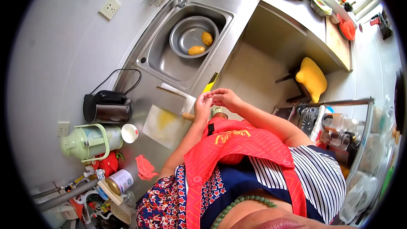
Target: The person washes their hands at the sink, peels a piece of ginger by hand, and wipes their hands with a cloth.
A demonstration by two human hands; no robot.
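My left hand (203, 105) and my right hand (227, 98) meet in front of the red apron (239, 138), near the counter's front edge. Fingers of both are closed, fingertips together; whatever is between them is too small or hidden to name. Just beyond the fingertips is a narrow yellow thing with a dark end (210, 82); I cannot tell whether either hand touches it. Left of my left hand, a wooden handle (188, 116) shows by a broad blade. A white cutting board (161, 126) with a yellow stain lies on the counter.
In the steel sink (159, 65), a metal basin (180, 38) holds two yellow oblong pieces (196, 50). Leftward stand a black kettle (108, 108), a green thermos (91, 141) and a white cup (129, 133). A rack (358, 133) and a stool with a yellow cushion (313, 78) are to the right.
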